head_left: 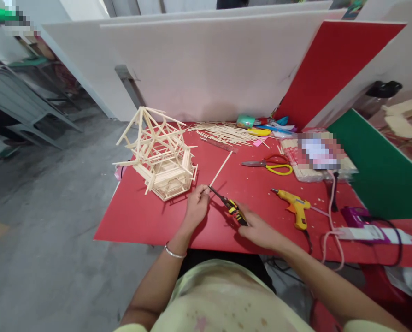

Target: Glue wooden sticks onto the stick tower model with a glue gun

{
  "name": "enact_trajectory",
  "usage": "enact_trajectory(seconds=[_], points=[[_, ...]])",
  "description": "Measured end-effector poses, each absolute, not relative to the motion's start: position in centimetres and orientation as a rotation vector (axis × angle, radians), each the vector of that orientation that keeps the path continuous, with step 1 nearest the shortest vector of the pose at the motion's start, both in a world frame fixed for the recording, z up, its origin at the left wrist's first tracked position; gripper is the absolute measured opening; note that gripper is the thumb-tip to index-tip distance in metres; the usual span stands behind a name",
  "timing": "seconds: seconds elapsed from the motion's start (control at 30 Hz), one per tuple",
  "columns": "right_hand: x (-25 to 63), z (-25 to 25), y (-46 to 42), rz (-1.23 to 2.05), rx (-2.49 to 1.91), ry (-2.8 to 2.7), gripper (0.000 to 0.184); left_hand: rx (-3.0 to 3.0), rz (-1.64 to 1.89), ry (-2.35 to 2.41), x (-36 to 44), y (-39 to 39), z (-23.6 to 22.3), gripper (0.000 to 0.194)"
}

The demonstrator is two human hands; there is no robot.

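My left hand (198, 205) pinches a thin wooden stick (221, 168) near its lower end. The stick slants up and right above the red tabletop. My right hand (259, 229) is closed around the black-and-yellow handles of what look like long-nose pliers (232, 207). Their narrow dark jaws meet the stick's lower end beside my left fingertips; whether they grip it is too small to tell. Left of my hands stands a model frame (157, 157) built from thin wooden sticks, with a hexagonal base and a peaked top.
Loose sticks (226, 133) lie at the back of the red table (140, 221). Scissors (270, 165) with red and yellow handles rest right of centre. A yellow glue gun (296, 205), its cord and a power strip (368, 234) occupy the right. White boards (206, 69) stand behind.
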State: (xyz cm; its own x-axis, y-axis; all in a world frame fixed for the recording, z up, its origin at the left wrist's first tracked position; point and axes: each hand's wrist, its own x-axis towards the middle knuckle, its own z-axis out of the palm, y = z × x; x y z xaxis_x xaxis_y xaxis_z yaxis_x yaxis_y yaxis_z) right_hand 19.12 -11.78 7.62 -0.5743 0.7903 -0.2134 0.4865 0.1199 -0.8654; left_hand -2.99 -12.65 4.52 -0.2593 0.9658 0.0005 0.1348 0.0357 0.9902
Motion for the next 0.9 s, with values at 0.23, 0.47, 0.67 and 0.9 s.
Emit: enact_trajectory(seconds=[0.23, 0.47, 0.67, 0.9], points=[[18.3, 6.4, -11.4, 1.141, -1.213, -2.308, 0.063, 1.308, 1.284, 1.493, -2.8, -13.3, 4.5, 0.03], [18.1, 5.5, -11.2, 1.068, -1.229, -2.251, 0.049, 1.329, 1.281, 1.508, -2.4, -13.6, 4.8, 0.028], [18.5, 4.8, -11.2, 1.058, -1.227, -2.234, 0.052, 1.245, 1.371, 1.485, -2.0, -13.7, 4.7, 0.028], [19.6, 5.1, -11.0, 1.076, -1.126, -2.311, 0.066, 0.595, 1.172, 1.082, -2.1, -13.4, 5.1, 0.044]])
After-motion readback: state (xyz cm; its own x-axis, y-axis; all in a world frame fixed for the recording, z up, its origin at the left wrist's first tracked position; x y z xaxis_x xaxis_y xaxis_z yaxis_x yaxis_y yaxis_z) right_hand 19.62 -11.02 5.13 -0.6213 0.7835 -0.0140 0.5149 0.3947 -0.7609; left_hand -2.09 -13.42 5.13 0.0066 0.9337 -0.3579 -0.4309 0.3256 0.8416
